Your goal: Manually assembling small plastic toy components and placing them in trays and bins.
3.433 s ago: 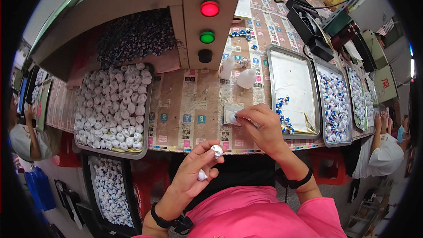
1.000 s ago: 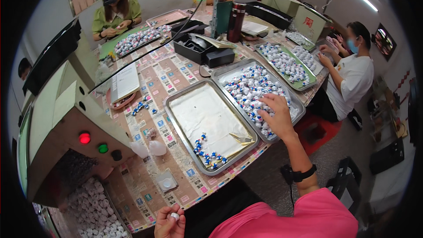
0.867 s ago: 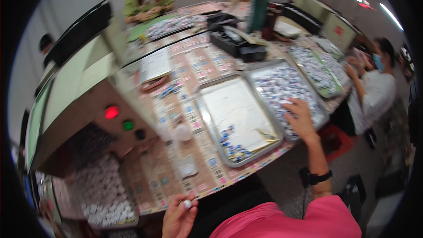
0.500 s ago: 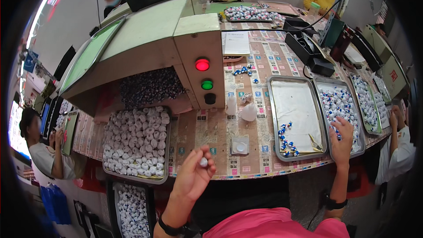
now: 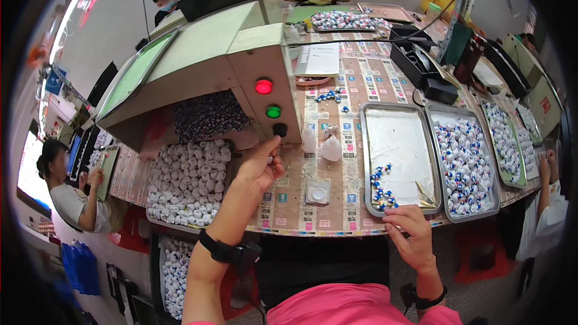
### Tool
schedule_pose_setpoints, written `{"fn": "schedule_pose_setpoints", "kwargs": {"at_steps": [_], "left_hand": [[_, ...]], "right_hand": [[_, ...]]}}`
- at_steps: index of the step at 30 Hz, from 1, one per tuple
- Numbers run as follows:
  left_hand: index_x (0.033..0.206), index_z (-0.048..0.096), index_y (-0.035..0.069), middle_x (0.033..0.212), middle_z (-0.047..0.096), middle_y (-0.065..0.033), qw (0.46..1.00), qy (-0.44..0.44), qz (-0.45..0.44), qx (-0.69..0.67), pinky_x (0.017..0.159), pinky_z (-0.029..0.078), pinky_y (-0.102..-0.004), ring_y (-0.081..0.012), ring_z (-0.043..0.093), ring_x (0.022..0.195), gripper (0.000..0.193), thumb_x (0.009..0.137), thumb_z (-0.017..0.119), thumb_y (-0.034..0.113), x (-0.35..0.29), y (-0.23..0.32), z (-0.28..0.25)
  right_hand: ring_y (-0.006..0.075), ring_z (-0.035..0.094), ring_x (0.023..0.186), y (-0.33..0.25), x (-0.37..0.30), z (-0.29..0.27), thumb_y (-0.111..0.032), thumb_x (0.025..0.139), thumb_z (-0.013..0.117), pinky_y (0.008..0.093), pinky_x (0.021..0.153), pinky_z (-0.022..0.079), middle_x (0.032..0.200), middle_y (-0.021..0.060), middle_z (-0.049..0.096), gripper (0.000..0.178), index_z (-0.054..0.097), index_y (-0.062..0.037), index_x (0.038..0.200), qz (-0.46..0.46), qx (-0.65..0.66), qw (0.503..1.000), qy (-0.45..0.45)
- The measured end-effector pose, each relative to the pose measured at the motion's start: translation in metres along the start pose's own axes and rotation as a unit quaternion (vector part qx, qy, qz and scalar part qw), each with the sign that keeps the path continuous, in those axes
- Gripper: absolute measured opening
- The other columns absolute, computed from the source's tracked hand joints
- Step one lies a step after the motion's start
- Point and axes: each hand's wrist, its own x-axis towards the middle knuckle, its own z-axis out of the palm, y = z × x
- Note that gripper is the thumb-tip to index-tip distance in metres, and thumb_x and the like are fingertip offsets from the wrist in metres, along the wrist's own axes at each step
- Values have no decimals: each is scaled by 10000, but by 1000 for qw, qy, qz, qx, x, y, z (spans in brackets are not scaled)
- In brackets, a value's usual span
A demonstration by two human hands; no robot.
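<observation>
My left hand [image 5: 259, 168] reaches to the front of a beige box-shaped machine [image 5: 256, 63]. Its index fingertip is at the black button [image 5: 279, 129] below a green light [image 5: 273, 111] and a red light [image 5: 264, 86]. The other fingers curl around a small white round piece [image 5: 270, 160], mostly hidden. My right hand [image 5: 412, 236] hovers at the table's front edge, fingers loosely bent and apart, with nothing visible in them. Close to its fingertips, small blue-and-white figures [image 5: 379, 189] lie in a metal tray [image 5: 365, 138] lined with white.
A tray of white round pieces [image 5: 189, 180] sits left, below the machine opening. Right stands a tray of blue-and-white pieces [image 5: 466, 162]. Between are a white square pad [image 5: 318, 192] and a small translucent bottle [image 5: 330, 148]. Co-workers sit around the table.
My left hand has moved up and forward to the black button. My right hand has come back from the right tray of pieces, leftward to the table's front edge. The view has shifted slightly.
</observation>
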Motion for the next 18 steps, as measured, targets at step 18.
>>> {"fn": "schedule_pose_setpoints", "kwargs": {"at_steps": [18], "left_hand": [[673,453,138,562,395,50,999,-2,-26,27,405,321,-195,-78,376,457,375,818,719,358,18,8,15]], "right_hand": [[261,602,812,26,-32,-13,-19,757,687,340,721,482,853,89,659,124,667,-29,880,16,67,997,23]]}}
